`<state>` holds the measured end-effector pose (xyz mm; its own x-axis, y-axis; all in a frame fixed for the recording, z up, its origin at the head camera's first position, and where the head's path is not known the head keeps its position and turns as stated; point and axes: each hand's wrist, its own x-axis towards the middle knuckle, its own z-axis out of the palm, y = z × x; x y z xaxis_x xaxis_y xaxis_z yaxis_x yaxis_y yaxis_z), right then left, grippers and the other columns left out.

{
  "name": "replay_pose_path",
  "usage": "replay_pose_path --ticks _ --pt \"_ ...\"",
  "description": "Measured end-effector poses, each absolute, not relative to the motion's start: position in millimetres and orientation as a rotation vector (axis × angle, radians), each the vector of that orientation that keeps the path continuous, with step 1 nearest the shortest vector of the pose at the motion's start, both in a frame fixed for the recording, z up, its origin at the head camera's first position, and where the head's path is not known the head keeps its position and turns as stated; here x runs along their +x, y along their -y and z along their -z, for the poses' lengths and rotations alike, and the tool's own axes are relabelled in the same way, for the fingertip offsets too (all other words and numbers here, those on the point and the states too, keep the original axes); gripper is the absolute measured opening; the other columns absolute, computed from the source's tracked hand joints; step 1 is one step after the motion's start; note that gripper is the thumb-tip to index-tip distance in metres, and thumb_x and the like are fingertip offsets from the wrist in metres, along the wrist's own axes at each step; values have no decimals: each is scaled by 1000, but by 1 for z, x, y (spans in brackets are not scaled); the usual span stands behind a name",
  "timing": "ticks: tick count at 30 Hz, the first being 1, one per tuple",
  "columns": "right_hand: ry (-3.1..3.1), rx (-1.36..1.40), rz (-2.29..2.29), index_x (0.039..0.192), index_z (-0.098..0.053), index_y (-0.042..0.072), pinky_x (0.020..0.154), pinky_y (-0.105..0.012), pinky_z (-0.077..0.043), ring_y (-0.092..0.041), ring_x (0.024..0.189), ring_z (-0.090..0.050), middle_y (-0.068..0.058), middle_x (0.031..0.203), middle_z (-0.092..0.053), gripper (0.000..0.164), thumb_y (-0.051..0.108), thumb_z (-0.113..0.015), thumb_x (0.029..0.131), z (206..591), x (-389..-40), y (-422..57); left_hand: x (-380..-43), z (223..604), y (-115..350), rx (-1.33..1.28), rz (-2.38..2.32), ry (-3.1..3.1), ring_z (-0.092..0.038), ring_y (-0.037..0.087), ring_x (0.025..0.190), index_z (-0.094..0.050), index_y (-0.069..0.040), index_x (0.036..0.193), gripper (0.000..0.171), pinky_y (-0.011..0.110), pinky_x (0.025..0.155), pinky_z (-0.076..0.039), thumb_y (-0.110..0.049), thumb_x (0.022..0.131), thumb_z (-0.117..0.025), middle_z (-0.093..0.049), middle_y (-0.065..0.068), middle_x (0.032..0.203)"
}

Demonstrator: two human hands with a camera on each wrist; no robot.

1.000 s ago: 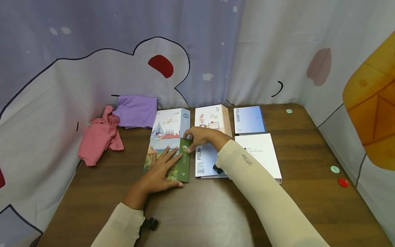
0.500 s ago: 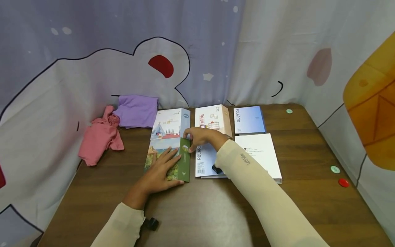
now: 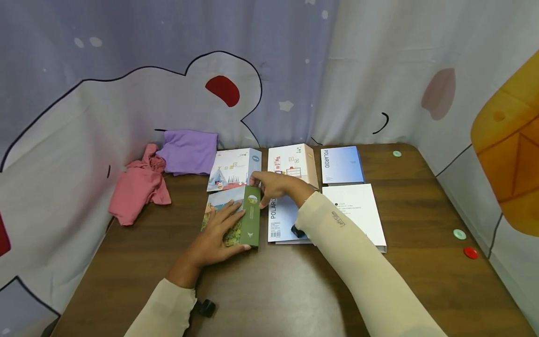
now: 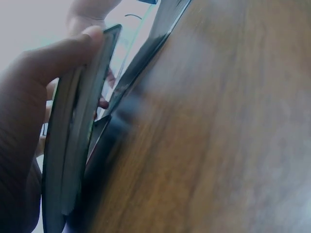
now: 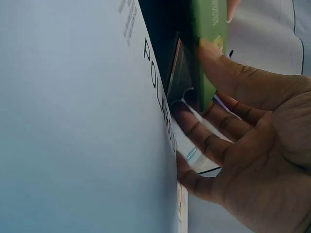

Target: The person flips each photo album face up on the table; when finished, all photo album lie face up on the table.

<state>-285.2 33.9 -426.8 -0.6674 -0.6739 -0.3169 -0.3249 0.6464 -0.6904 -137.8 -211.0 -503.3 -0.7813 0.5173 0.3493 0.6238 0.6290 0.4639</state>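
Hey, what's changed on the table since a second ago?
The rectangular green-spined landscape book now looks slightly lifted and tilted, spine side higher. The left hand and right hand were already on it and remain. The crumpled pink cloth and folded purple cloth stayed put.

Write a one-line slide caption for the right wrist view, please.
Right hand holding one end of a green book, beside a pale book marked POLAROID.

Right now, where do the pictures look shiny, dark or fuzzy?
Head view: pale glare on the brown table, low in the middle; left wrist: upper left washed out white, table fuzzy; right wrist: a dark gap between the POLAROID book and the green book.
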Motion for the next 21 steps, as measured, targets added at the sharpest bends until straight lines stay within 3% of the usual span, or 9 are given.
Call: replay_pose_path --ticks 7,14,17,20,21 --pt "-2246 -807 962 149 -58 4 108 -41 -60 -34 132 -69 -16 149 -61 72 -2 -91 85 418 -284 -41 -139 502 213 -952 972 2565 -39 49 159 -52 -8 162 92 77 123 -33 -52 90 -89 -44 19 172" --pt "-2179 -804 1114 156 -53 -3 105 -38 -63 -38 134 -70 -22 147 -66 76 -5 -87 89 410 -280 -46 -141 500 213 -973 1075 2487 -39 48 160 -50 -7 163 86 77 126 -28 -58 98 -77 -42 23 172" --pt "-2148 -819 1169 157 -51 -6 100 -36 -64 -37 129 -73 -24 142 -68 76 -4 -86 90 409 -279 -48 -140 500 211 -978 1127 2453 -40 47 160 -50 -5 162 84 53 136 -26 -54 100 -78 -42 24 172" --pt "-2100 -845 1226 155 -50 -6 94 -34 -65 -35 123 -74 -24 140 -68 71 -4 -84 92 410 -279 -52 -138 500 209 -984 1199 2401 -41 47 159 -50 -4 162 81 25 134 -23 -48 100 -79 -42 25 172" --pt "-2085 -852 1249 154 -50 -6 92 -33 -65 -34 122 -74 -24 140 -68 69 -4 -83 93 410 -278 -53 -138 500 208 -989 1229 2378 -41 47 159 -50 -3 162 80 22 133 -23 -45 101 -79 -42 25 171"
